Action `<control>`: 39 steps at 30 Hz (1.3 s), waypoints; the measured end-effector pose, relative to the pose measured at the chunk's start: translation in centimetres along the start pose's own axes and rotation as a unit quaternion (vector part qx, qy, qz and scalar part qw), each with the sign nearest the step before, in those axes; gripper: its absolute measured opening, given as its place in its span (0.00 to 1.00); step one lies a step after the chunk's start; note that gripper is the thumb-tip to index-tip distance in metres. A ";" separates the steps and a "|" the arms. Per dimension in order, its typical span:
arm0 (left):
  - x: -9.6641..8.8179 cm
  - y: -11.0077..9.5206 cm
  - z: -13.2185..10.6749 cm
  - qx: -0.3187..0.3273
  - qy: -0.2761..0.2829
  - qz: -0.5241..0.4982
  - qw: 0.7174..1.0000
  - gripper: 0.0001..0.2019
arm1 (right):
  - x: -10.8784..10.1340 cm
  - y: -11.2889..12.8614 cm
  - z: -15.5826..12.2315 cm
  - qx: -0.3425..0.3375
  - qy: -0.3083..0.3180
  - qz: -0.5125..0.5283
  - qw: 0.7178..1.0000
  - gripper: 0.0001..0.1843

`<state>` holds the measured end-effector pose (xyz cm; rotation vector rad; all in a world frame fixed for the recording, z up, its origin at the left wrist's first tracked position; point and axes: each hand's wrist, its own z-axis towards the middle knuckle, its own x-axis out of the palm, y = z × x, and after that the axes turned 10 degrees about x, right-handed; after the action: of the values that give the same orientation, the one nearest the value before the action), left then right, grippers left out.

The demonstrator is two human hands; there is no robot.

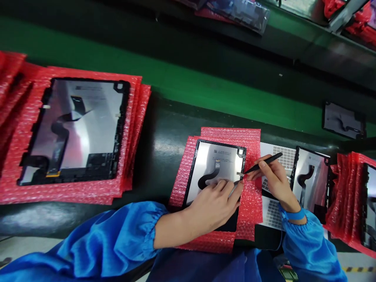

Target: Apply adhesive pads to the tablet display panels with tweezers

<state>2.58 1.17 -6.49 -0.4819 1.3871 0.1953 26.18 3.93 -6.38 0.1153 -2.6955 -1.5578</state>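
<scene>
A tablet screen panel (205,156) with a black frame, silver back and dark curved flex cable (205,180) lies on red bubble-wrap sheets (249,207) in front of me. My left hand (213,203) rests across the panel's lower half, its fingers spread and slightly bent, the tips near the right edge. In my right hand (274,178), held like a pen, is a slim black pointed tool (268,159). Its tip meets the panel's right edge beside a small pale tab (240,174). The exact contact at the tip is too small to make out.
At the left another screen panel (96,117) tops a stack of red bubble wrap (123,188). White sheets of small grey labels (273,213) and a further panel (315,168) lie to the right, beside more red-wrapped panels (346,199). One panel (342,119) sits farther back; a shelf (308,43) runs above.
</scene>
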 end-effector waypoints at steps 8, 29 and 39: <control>0.0 0.1 -0.2 0.005 0.000 0.006 1.000 0.23 | 0.1 -1.2 -0.1 0.015 0.029 0.002 0.999 0.16; -0.1 0.4 -0.2 0.000 -0.005 -0.040 0.999 0.23 | 0.4 -0.7 0.0 0.032 0.030 0.003 0.999 0.20; -0.1 0.8 0.0 -0.007 0.006 -0.063 0.998 0.27 | -0.1 -0.6 0.1 0.033 0.015 0.023 0.999 0.20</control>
<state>2.21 1.87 -6.55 -0.5799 1.3641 0.0996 26.33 3.73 -6.99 0.0768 -2.7056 -1.4441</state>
